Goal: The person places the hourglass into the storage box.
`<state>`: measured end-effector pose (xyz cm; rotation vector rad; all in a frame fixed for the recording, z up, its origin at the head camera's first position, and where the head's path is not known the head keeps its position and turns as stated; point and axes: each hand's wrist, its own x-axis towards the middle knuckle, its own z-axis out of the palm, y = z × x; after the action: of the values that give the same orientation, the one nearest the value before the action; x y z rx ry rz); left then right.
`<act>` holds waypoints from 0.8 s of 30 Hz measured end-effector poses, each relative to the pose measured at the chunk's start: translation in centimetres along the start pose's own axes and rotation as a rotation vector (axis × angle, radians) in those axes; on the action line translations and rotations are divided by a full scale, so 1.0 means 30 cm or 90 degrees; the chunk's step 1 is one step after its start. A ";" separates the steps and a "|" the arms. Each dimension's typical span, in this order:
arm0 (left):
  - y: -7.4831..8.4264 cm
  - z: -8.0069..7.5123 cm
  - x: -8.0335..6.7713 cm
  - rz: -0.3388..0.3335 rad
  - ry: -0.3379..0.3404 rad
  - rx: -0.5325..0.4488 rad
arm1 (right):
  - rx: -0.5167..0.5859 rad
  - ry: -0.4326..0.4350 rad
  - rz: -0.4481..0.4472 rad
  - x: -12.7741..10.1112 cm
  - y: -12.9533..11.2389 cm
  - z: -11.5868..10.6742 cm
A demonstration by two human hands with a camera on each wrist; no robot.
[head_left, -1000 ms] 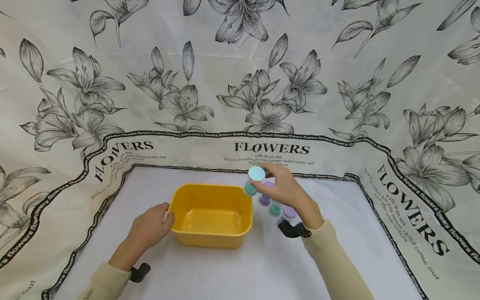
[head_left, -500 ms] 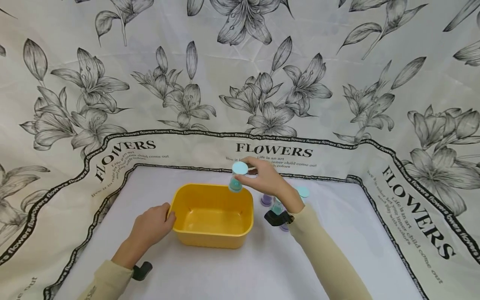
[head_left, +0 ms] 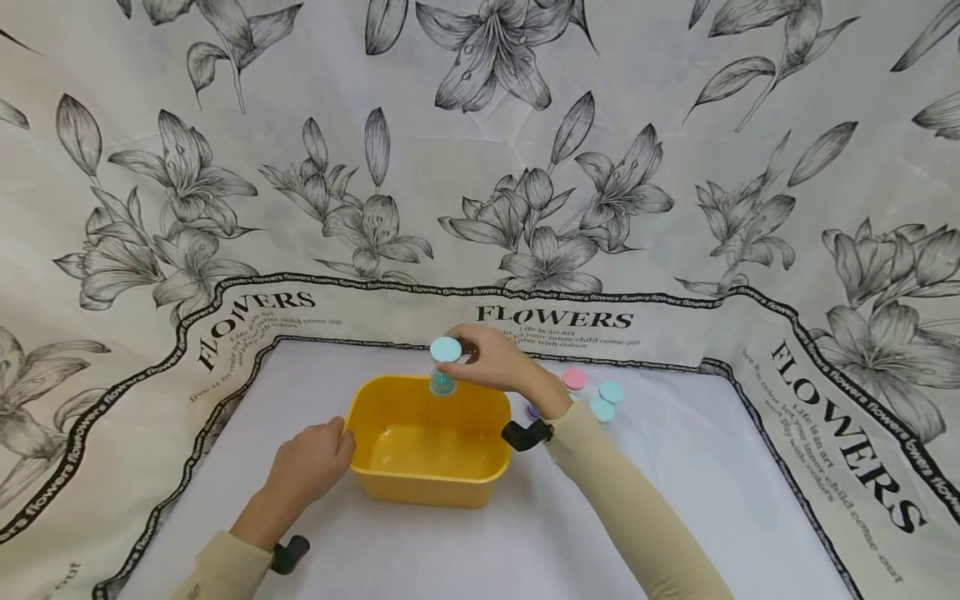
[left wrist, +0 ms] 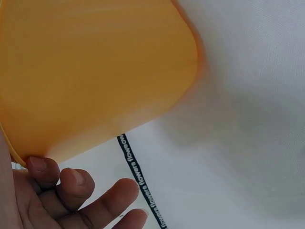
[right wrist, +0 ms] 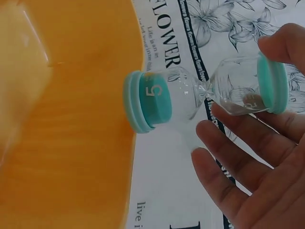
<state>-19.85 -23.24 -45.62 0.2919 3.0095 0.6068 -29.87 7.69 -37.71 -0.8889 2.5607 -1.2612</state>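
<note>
A teal sand timer (head_left: 444, 367) is pinched by its top cap in the right hand (head_left: 491, 365) over the yellow tub's (head_left: 427, 442) far rim (clear of the walls), while the tub's left side is touched by the left hand (head_left: 307, 467), fingers relaxed, probably steadying it.

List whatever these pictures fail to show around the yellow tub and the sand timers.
- Purple timer: head view, mostly hidden behind the right wrist.
- Yellow tub: left wrist view, blurred, cut by the frame's edges.
- Left hand: its thumb is out of frame.
- Teal timer: its sand level is unclear.
</note>
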 end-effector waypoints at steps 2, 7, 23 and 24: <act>0.000 0.003 -0.002 -0.003 -0.002 -0.008 | 0.011 -0.017 0.000 0.011 -0.001 0.012; -0.003 -0.003 0.003 -0.014 -0.019 -0.030 | 0.023 -0.072 -0.010 0.045 -0.002 0.040; -0.009 -0.053 0.029 -0.011 -0.089 -0.054 | 0.024 -0.181 -0.014 0.092 -0.006 0.157; -0.008 -0.055 0.029 -0.012 -0.091 -0.060 | 0.017 -0.185 -0.014 0.093 -0.007 0.165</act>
<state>-20.91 -23.90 -44.22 0.2893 2.8344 0.6914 -30.19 2.67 -40.37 -1.0150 2.3089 -1.0790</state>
